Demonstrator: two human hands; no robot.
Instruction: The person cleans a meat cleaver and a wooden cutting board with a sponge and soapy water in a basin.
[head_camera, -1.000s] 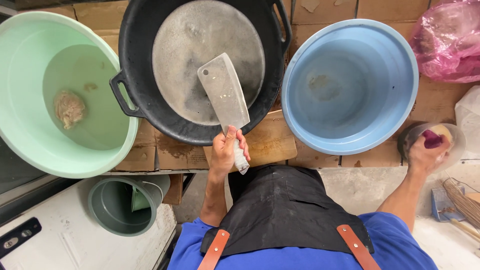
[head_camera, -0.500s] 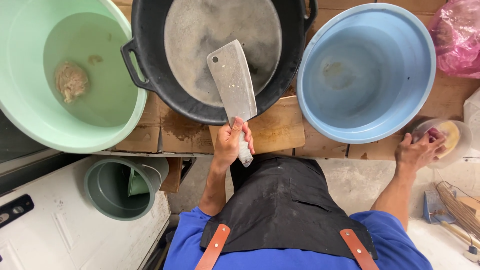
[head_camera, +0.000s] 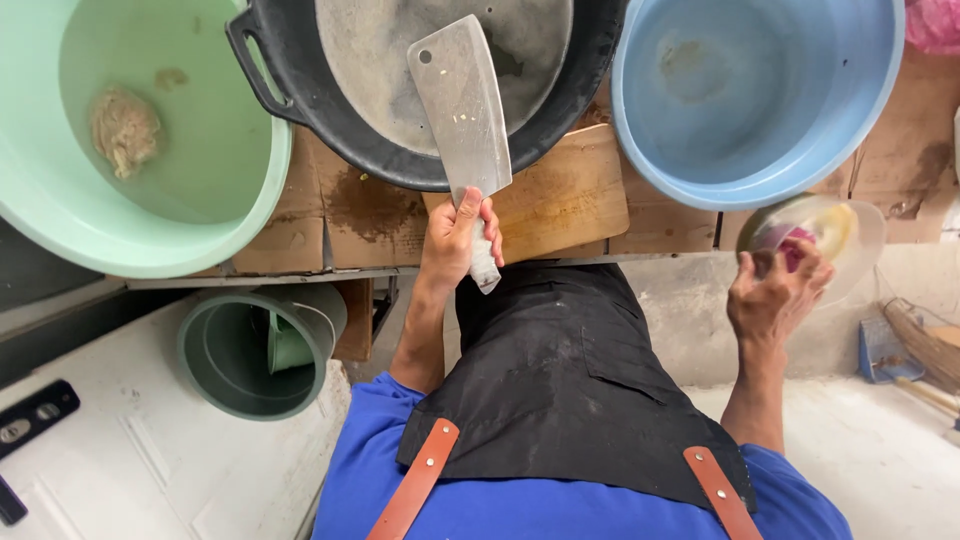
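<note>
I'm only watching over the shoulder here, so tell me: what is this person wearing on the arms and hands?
Both hands are bare: no gloves, rings or watch show on the left hand or the right hand. The forearms are uncovered too. A bright blue shirt covers the shoulders, so the sleeves are short or pushed up. Over it lies a black apron with tan leather straps.

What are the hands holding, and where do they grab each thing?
The left hand grips the cleaver by its wrapped handle. The right hand holds a clear plastic container by its near side; it is blurred.
</note>
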